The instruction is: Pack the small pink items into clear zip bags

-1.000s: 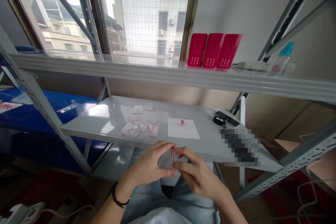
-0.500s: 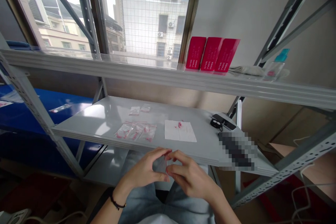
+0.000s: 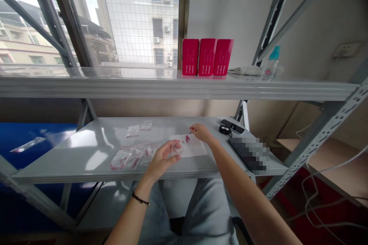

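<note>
The left hand (image 3: 160,162) grips the clear plastic bag (image 3: 176,148), best held steady, while the right hand (image 3: 202,133), grip unclear, reaches the white paper sheet's (image 3: 196,150) twelve-o'clock edge.

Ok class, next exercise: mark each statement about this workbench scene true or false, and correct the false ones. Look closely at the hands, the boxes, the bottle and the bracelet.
1. Three red boxes stand side by side on the upper shelf. True.
2. The spray bottle stands to the left of the boxes. False: it stands to their right.
3. The left hand holds a clear bag. True.
4. The dark bracelet is on the right wrist. False: it is on the left wrist.
5. The right hand is near the small red pieces at the white sheet. True.
</note>
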The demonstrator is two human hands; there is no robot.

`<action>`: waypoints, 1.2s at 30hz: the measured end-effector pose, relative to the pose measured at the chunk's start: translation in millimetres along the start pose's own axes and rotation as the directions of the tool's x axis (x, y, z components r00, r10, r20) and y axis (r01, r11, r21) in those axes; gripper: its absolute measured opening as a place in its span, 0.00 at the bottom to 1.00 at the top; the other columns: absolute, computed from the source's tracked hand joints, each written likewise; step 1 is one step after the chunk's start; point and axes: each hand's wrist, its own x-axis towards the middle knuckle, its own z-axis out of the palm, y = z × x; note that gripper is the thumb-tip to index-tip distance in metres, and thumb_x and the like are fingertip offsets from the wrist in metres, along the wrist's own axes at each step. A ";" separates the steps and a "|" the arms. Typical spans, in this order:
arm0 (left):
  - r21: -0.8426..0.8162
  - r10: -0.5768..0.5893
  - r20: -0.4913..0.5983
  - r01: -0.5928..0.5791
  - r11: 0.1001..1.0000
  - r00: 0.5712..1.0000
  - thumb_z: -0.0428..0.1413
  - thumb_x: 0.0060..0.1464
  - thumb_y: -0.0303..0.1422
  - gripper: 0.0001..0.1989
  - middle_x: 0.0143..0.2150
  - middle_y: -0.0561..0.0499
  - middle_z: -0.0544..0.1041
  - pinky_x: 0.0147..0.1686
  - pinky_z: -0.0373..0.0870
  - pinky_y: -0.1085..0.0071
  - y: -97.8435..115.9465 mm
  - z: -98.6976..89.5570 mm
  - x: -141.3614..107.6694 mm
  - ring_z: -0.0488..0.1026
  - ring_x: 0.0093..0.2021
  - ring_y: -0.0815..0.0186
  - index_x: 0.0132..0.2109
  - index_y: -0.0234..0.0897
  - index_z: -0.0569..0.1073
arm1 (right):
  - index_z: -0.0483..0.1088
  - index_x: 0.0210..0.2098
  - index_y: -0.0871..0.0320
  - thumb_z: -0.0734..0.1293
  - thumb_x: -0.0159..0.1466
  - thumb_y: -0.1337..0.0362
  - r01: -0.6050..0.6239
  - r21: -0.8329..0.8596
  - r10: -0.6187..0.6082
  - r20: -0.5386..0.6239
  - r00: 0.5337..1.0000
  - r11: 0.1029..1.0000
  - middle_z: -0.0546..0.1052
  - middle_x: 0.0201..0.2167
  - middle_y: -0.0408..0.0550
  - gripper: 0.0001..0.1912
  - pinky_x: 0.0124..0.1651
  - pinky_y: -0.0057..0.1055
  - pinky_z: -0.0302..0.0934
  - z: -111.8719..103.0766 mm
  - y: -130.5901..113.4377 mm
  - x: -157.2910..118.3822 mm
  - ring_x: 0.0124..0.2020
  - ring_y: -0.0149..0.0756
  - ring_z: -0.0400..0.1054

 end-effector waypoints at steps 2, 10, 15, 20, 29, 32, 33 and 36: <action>-0.057 0.013 -0.053 -0.016 0.998 0.998 0.68 0.50 0.42 0.28 0.53 0.42 0.79 0.61 0.63 0.59 -6.3 2.6 14.7 0.71 0.59 0.52 0.56 0.40 0.76 | 0.78 0.38 0.59 0.67 0.67 0.65 -0.004 -0.057 0.008 0.072 0.997 0.998 0.81 0.41 0.51 0.07 0.52 0.37 0.65 7.7 6.2 11.9 0.44 0.40 0.75; -0.233 -0.009 -0.280 -0.059 0.971 0.960 0.66 0.50 0.49 0.27 0.53 0.40 0.80 0.59 0.64 0.58 -32.9 7.1 32.4 0.75 0.56 0.52 0.52 0.38 0.79 | 0.74 0.42 0.59 0.67 0.70 0.56 0.027 -0.166 0.004 0.186 0.983 0.986 0.78 0.44 0.48 0.12 0.51 0.42 0.69 15.0 8.7 16.3 0.44 0.38 0.73; -0.198 -0.005 -0.280 -0.053 0.979 0.960 0.66 0.51 0.47 0.25 0.54 0.41 0.80 0.60 0.63 0.60 -30.7 8.8 32.7 0.73 0.57 0.53 0.52 0.38 0.79 | 0.76 0.37 0.60 0.65 0.69 0.63 0.069 -0.055 -0.065 0.071 0.995 0.996 0.80 0.38 0.52 0.10 0.48 0.37 0.66 -4.8 -13.2 7.3 0.40 0.38 0.73; -0.174 -0.025 -0.251 -0.020 0.985 0.968 0.67 0.49 0.48 0.26 0.51 0.43 0.81 0.56 0.66 0.61 -25.0 14.7 31.5 0.75 0.54 0.53 0.51 0.38 0.79 | 0.75 0.45 0.57 0.59 0.72 0.56 0.209 0.129 -0.200 -0.080 0.977 0.969 0.80 0.42 0.49 0.16 0.42 0.30 0.66 -33.0 -53.1 -24.6 0.38 0.36 0.72; -0.145 0.083 -0.181 -0.110 0.983 0.980 0.62 0.56 0.47 0.21 0.50 0.43 0.81 0.54 0.65 0.63 -18.9 18.8 29.5 0.74 0.53 0.54 0.50 0.38 0.80 | 0.79 0.37 0.56 0.66 0.67 0.62 0.464 0.297 -0.475 -0.037 0.879 0.835 0.78 0.39 0.47 0.10 0.42 0.29 0.65 -23.7 -89.1 -40.2 0.35 0.32 0.71; -0.133 0.029 -0.215 -0.058 0.989 0.976 0.62 0.55 0.46 0.20 0.48 0.43 0.81 0.53 0.66 0.62 -24.7 16.2 29.3 0.74 0.51 0.55 0.50 0.37 0.79 | 0.78 0.46 0.55 0.61 0.70 0.60 0.370 0.259 -0.370 -0.051 0.928 0.892 0.78 0.45 0.49 0.14 0.43 0.29 0.66 -19.4 -72.9 -36.2 0.37 0.33 0.72; -0.130 0.009 -0.238 -0.041 0.991 0.971 0.63 0.55 0.46 0.20 0.48 0.44 0.81 0.53 0.65 0.62 -27.2 14.8 29.4 0.74 0.51 0.55 0.49 0.38 0.79 | 0.77 0.48 0.56 0.60 0.71 0.61 0.324 0.232 -0.318 -0.062 0.946 0.917 0.78 0.46 0.50 0.15 0.43 0.29 0.66 -16.8 -65.5 -34.9 0.38 0.33 0.72; -0.137 -0.022 -0.284 -0.018 0.990 0.959 0.62 0.55 0.47 0.21 0.48 0.44 0.81 0.53 0.65 0.63 -33.4 10.9 29.7 0.73 0.52 0.55 0.50 0.38 0.79 | 0.78 0.45 0.58 0.61 0.68 0.67 0.232 0.156 -0.228 -0.042 0.973 0.960 0.78 0.42 0.51 0.13 0.44 0.30 0.65 -2.2 -44.1 -32.1 0.36 0.34 0.71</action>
